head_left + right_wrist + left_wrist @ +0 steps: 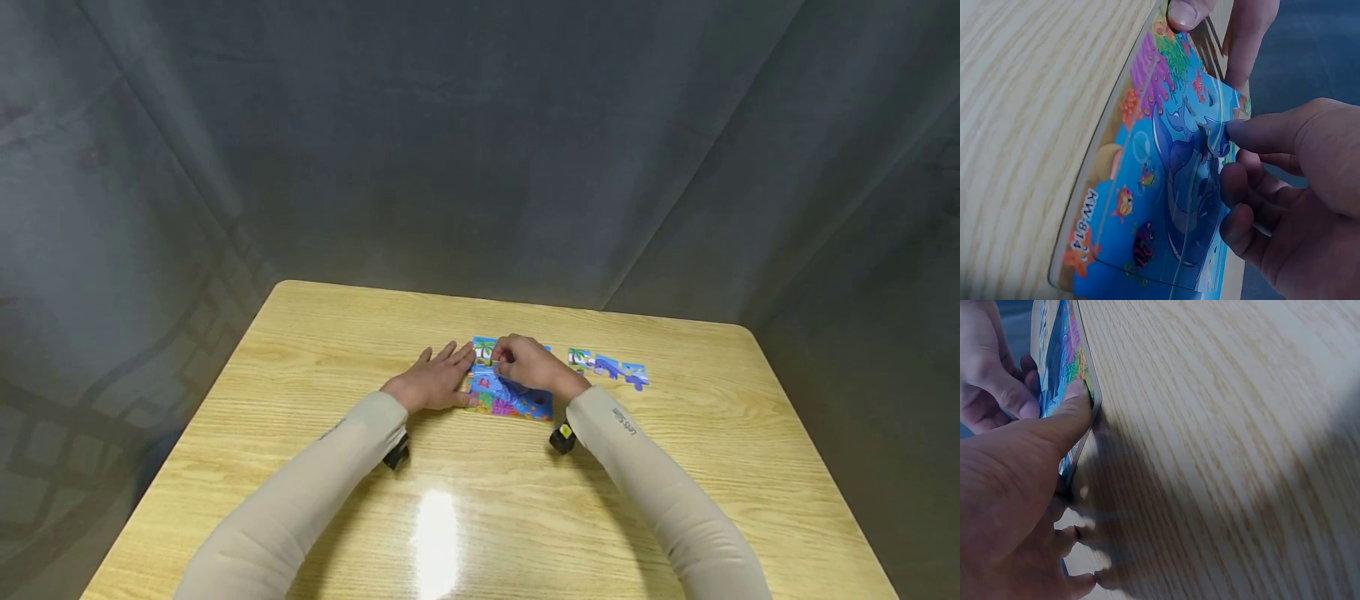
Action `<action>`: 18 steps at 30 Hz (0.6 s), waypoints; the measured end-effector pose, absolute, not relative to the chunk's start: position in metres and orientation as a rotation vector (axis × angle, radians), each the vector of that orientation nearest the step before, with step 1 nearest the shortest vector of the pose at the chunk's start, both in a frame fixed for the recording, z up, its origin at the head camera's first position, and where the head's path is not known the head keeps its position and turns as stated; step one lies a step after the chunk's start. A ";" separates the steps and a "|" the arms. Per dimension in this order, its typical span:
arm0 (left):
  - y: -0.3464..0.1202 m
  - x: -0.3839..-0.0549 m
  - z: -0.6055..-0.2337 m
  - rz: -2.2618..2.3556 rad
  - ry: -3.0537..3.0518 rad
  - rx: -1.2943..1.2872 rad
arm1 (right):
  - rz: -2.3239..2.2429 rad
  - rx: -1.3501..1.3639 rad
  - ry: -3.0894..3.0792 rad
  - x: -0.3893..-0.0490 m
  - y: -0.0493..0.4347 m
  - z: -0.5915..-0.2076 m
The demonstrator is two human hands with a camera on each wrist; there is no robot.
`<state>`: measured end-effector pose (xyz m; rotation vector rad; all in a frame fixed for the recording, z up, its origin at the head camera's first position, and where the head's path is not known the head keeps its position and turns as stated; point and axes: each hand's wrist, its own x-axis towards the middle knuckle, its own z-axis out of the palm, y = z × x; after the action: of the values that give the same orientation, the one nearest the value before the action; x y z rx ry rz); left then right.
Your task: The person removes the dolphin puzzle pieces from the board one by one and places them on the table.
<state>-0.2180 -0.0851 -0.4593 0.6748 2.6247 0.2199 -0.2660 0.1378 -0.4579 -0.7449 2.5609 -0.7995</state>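
A jigsaw puzzle board with a sea picture of dolphins, fish and coral lies on the table between the hands. My left hand is spread at its left side, thumb resting on the board's near left corner and fingers straight. Over the board's upper middle, my right hand pinches a blue puzzle piece between thumb and fingers. In the right wrist view that piece sits tilted against the dolphin picture. Part of the board is hidden under the right hand in the head view.
Right of the board lie loose puzzle pieces: one with a palm tree, a dolphin piece and another blue piece. The light wooden table has rounded far corners. Behind it hangs a grey curtain.
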 end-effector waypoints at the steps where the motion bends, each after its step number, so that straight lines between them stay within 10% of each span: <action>1: -0.085 -0.218 -0.459 0.217 2.625 0.673 | -0.810 -0.745 2.557 -0.266 0.138 -0.458; 18: -0.085 -0.219 -0.458 0.249 2.612 0.657 | -0.920 -0.766 2.474 -0.261 0.136 -0.453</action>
<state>-0.2192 -0.0846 -0.4579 0.6568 2.6121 0.2485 -0.2610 0.1359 -0.4533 -0.7660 2.4736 -0.9203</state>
